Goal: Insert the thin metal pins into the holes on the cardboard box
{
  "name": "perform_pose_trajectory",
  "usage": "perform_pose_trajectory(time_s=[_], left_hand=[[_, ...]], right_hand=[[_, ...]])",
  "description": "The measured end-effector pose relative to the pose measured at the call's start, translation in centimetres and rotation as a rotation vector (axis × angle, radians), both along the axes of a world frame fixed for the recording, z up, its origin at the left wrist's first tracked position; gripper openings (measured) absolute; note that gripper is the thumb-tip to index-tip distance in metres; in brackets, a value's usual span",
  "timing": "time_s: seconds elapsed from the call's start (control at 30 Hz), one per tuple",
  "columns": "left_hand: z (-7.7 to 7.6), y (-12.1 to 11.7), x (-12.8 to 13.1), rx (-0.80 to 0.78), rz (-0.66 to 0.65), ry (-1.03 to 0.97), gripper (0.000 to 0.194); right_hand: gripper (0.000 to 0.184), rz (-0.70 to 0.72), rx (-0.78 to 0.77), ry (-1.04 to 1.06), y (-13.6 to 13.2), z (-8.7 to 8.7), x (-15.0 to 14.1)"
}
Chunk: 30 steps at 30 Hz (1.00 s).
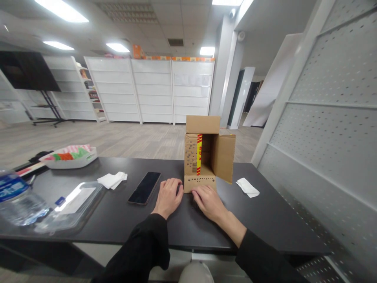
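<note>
An open cardboard box (191,155) lies on its side with its opening towards me and its flaps spread. Its lower flap (200,181) carries a row of small dark holes. My right hand (209,202) is at the front edge of that flap, fingers together and curled; whatever is between them is hidden. Several thin, pin-like lines (194,203) show just beneath its thumb, too small to name. Just left of the box, my left hand (168,196) rests palm down on the table, fingers loosely laid out, holding nothing visible.
On the dark table (235,220) are a phone (144,188), folded tissues (112,180), another tissue (247,187), a clear plastic case (75,206), a water bottle (20,198) and a white basket (72,158) of colourful packets. A perforated panel (330,118) stands at the right.
</note>
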State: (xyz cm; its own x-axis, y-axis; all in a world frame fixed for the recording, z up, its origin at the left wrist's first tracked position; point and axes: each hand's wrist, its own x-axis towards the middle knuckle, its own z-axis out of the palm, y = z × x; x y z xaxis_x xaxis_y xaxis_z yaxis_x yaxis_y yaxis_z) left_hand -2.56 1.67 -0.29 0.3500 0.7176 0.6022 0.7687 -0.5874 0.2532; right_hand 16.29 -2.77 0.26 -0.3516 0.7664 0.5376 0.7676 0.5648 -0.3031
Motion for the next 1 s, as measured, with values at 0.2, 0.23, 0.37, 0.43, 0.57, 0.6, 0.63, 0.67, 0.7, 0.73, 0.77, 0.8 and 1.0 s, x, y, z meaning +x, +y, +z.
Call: perform_pose_trajectory(time_s=[0.2, 0.23, 0.37, 0.43, 0.57, 0.6, 0.63, 0.67, 0.7, 0.73, 0.77, 0.8, 1.0], left_hand=[[0.1, 0.0, 0.0, -0.015, 0.001, 0.000, 0.014], [0.1, 0.0, 0.0, -0.018, 0.000, 0.003, 0.014], [0.2, -0.1, 0.1, -0.029, 0.001, 0.005, 0.014], [0.2, -0.1, 0.0, -0.036, -0.006, 0.003, 0.014], [0.1, 0.1, -0.2, -0.064, 0.003, -0.036, 0.012], [0.1, 0.2, -0.2, -0.075, 0.008, -0.045, 0.012], [0.2, 0.2, -0.2, -0.084, 0.013, -0.049, 0.011], [0.5, 0.3, -0.1, -0.092, 0.015, -0.051, 0.010], [0.8, 0.4, 0.1, -0.097, 0.014, -0.052, 0.009], [1.2, 0.5, 0.3, -0.097, 0.012, -0.052, 0.009], [1.6, 0.6, 0.6, -0.086, 0.011, -0.054, 0.009], [2.1, 0.8, 0.9, -0.076, 0.006, -0.057, 0.009], [4.3, 3.4, 3.1, 0.016, -0.025, -0.182, 0.009]], right_hand=[[0.024, 0.069, -0.004, 0.327, 3.0, 1.7, 0.3], [0.024, 0.072, 0.010, 0.366, 3.5, 1.9, 0.3], [0.023, 0.064, 0.054, 0.505, 4.9, 1.5, 0.0], [0.023, 0.052, 0.058, 0.538, 5.2, 1.0, 0.0], [0.022, 0.051, 0.052, 0.559, 5.3, 0.5, 0.0], [0.023, 0.050, 0.049, 0.562, 5.2, 0.4, 0.1], [0.023, 0.047, 0.046, 0.561, 5.2, 0.4, 0.1], [0.023, 0.043, 0.045, 0.558, 5.2, 0.4, 0.1], [0.023, 0.039, 0.046, 0.554, 5.2, 0.4, 0.1], [0.023, 0.037, 0.049, 0.550, 5.2, 0.4, 0.1], [0.023, 0.036, 0.051, 0.543, 5.1, 0.4, 0.0], [0.022, 0.037, 0.054, 0.535, 5.1, 0.4, 0.0], [0.023, 0.024, 0.063, 0.494, 4.9, 0.4, 0.1]])
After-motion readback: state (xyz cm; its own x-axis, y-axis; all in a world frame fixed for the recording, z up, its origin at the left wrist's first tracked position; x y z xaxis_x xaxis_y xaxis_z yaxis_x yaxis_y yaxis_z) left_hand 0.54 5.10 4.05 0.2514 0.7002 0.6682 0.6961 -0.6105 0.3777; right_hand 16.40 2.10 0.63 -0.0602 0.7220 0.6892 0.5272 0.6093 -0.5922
